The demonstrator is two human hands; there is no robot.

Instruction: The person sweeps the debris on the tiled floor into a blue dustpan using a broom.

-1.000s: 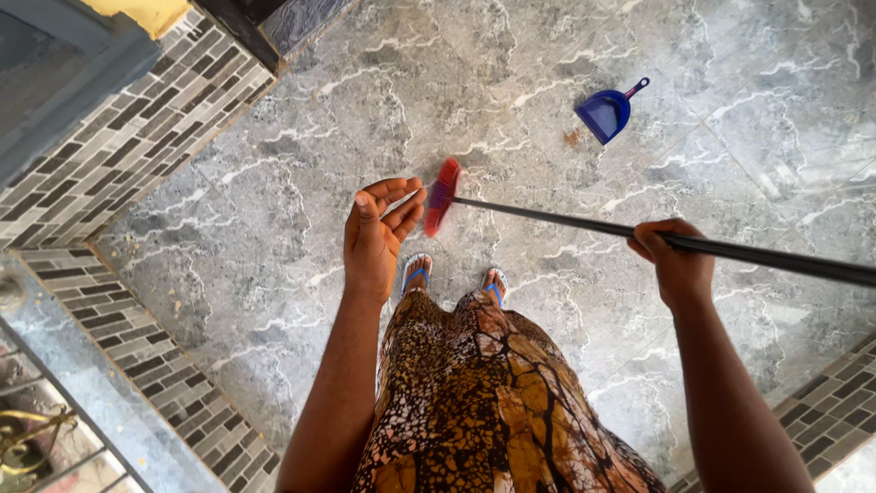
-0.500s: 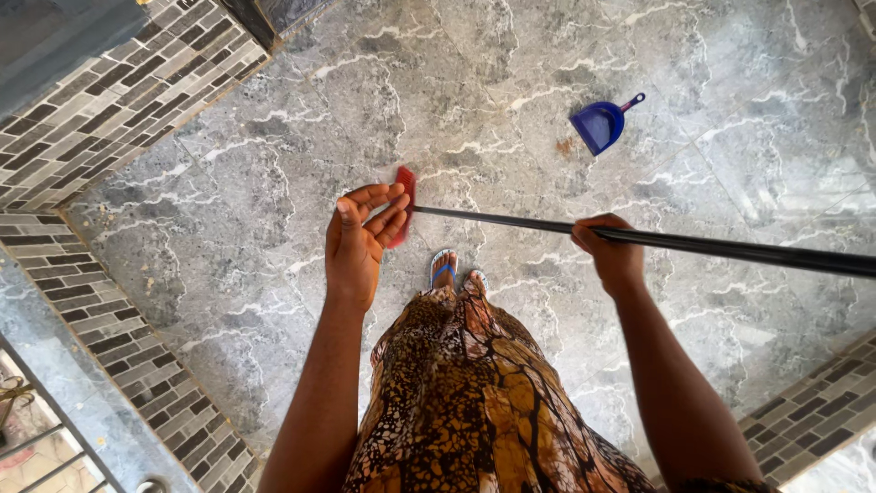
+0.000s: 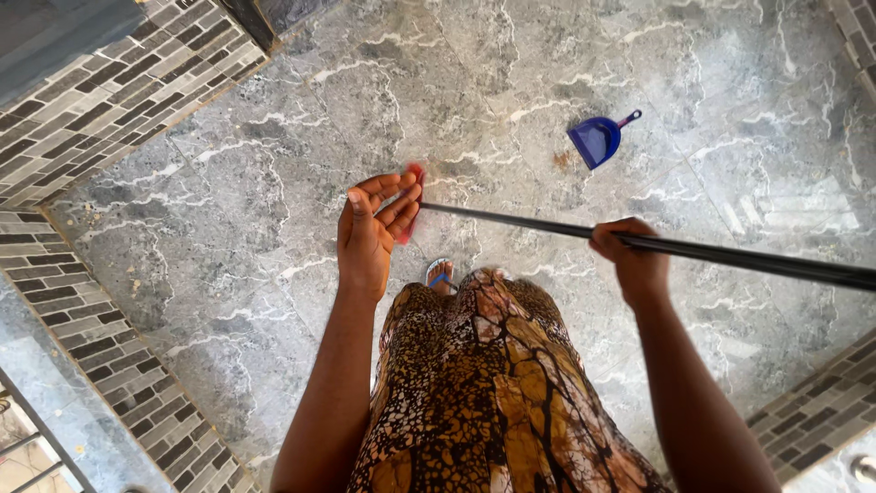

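A blue dustpan (image 3: 598, 139) lies on the grey marble-patterned floor (image 3: 274, 183), a small brown dirt pile (image 3: 563, 160) just beside it; brick-patterned tile borders (image 3: 100, 110) edge the floor, a blue flip-flop (image 3: 439, 272) below

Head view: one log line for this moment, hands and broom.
right hand: shut on broom handle | left hand: open, empty, beside red broom head | blue dustpan: on floor, apart | debris: by dustpan
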